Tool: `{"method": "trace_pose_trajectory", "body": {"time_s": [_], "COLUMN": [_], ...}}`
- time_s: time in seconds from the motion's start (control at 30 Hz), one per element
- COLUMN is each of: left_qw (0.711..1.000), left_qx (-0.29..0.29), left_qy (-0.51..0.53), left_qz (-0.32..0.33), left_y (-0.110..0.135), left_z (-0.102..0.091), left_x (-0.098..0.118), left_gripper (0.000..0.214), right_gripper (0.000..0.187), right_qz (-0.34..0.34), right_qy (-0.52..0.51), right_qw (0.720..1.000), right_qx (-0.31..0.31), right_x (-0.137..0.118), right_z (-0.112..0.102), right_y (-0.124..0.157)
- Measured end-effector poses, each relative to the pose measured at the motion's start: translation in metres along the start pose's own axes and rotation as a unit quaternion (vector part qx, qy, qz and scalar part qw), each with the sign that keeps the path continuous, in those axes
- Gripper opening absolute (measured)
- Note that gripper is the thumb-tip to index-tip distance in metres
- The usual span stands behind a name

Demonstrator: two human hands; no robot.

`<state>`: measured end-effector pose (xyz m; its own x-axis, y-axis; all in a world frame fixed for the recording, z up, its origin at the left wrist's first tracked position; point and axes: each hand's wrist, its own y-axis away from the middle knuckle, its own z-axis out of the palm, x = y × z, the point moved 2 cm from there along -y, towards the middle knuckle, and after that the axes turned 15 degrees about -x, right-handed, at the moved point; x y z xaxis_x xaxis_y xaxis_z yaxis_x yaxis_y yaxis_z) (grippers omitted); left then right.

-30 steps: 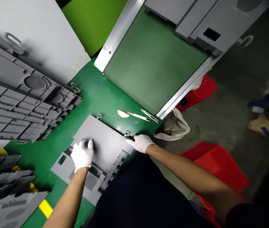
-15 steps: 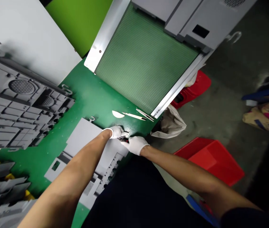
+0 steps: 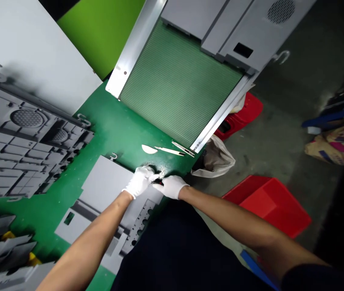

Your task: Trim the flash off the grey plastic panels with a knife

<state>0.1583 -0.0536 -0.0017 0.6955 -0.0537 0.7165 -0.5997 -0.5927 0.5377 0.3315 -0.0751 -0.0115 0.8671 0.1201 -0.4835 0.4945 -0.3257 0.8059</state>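
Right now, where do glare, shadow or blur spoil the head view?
Head view: the gloved left hand looks nearly washed out; the metal conveyor rail glares; the dark shirt loses detail in shadow; the red-and-black item at the right hand is too small to identify.

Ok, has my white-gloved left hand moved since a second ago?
Yes, your left hand moved across the flat grey panel, towards the green ribbed conveyor belt.
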Motion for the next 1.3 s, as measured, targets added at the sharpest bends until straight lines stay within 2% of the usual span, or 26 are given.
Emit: {"method": "trace_pose_trajectory", "body": {"time_s": [0.1,0.27,0.3,0.37,0.43,0.47,0.5,0.6,0.7,0.77,0.83,0.87,0.93,0.97,1.03,1.07,1.1,1.13,1.2,1.3], "left_qw": [0.996,0.957,0.942,0.893,0.844,0.834,0.835,0.867,0.874,0.861,0.858,0.869,0.909,0.932,0.957,0.952,0.935,0.917,0.896,0.908], "left_qx": [0.055,0.147,0.172,0.234,0.262,0.256,0.238,0.135,0.022,-0.028,-0.041,-0.037,0.005,0.049,0.167,0.24,0.292,0.315,0.298,0.201], "left_qy": [0.059,0.251,0.288,0.384,0.466,0.487,0.492,0.467,0.478,0.504,0.51,0.492,0.414,0.354,0.221,0.142,0.076,0.032,0.012,0.087], "left_qz": [0.034,-0.006,-0.017,-0.026,-0.035,-0.047,-0.065,-0.111,-0.089,-0.055,-0.04,-0.042,-0.054,-0.061,-0.085,-0.127,-0.184,-0.242,-0.329,-0.358], "left_y": [0.012,0.02,0.02,0.018,0.012,0.007,0.0,-0.029,-0.071,-0.097,-0.112,-0.115,-0.109,-0.1,-0.072,-0.053,-0.034,-0.016,0.014,0.04], "left_z": [0.006,0.001,-0.004,-0.016,-0.027,-0.03,-0.03,-0.013,0.022,0.043,0.05,0.047,0.025,0.006,-0.04,-0.065,-0.088,-0.107,-0.135,-0.145], "left_x": [0.002,-0.004,-0.005,-0.007,-0.005,-0.002,0.003,0.03,0.075,0.104,0.12,0.12,0.103,0.086,0.042,0.018,-0.006,-0.029,-0.07,-0.114], "left_gripper": [0.047,0.039,0.04,0.043,0.047,0.048,0.05,0.052,0.051,0.047,0.046,0.046,0.041,0.037,0.03,0.028,0.028,0.029,0.031,0.044], "right_gripper": [0.083,0.082,0.081,0.08,0.081,0.081,0.081,0.077,0.074,0.073,0.072,0.071,0.069,0.069,0.069,0.069,0.068,0.068,0.07,0.073], "right_qz": [-0.002,0.015,0.018,0.02,0.021,0.025,0.033,0.066,0.076,0.087,0.103,0.108,0.105,0.1,0.079,0.068,0.058,0.049,0.026,-0.014], "right_qy": [-0.01,-0.022,-0.031,-0.057,-0.084,-0.099,-0.117,-0.181,-0.218,-0.224,-0.228,-0.231,-0.237,-0.239,-0.242,-0.24,-0.237,-0.23,-0.209,-0.158], "right_qw": [1.0,1.0,0.999,0.998,0.996,0.995,0.992,0.98,0.972,0.969,0.966,0.965,0.963,0.962,0.962,0.963,0.965,0.968,0.975,0.986], "right_qx": [-0.014,-0.001,0.002,-0.003,0.004,0.015,0.029,0.057,0.048,0.05,0.06,0.066,0.078,0.084,0.095,0.097,0.096,0.091,0.075,0.048], "right_x": [-0.002,0.0,0.0,0.001,0.005,0.008,0.012,0.029,0.044,0.05,0.054,0.055,0.056,0.055,0.052,0.049,0.045,0.039,0.022,-0.021], "right_z": [0.005,0.013,0.013,0.014,0.017,0.019,0.023,0.038,0.057,0.067,0.073,0.075,0.075,0.073,0.068,0.063,0.057,0.05,0.031,-0.005], "right_y": [-0.003,-0.004,-0.003,-0.001,0.001,0.004,0.006,0.017,0.028,0.032,0.035,0.035,0.036,0.036,0.035,0.034,0.031,0.026,0.011,-0.024]}}
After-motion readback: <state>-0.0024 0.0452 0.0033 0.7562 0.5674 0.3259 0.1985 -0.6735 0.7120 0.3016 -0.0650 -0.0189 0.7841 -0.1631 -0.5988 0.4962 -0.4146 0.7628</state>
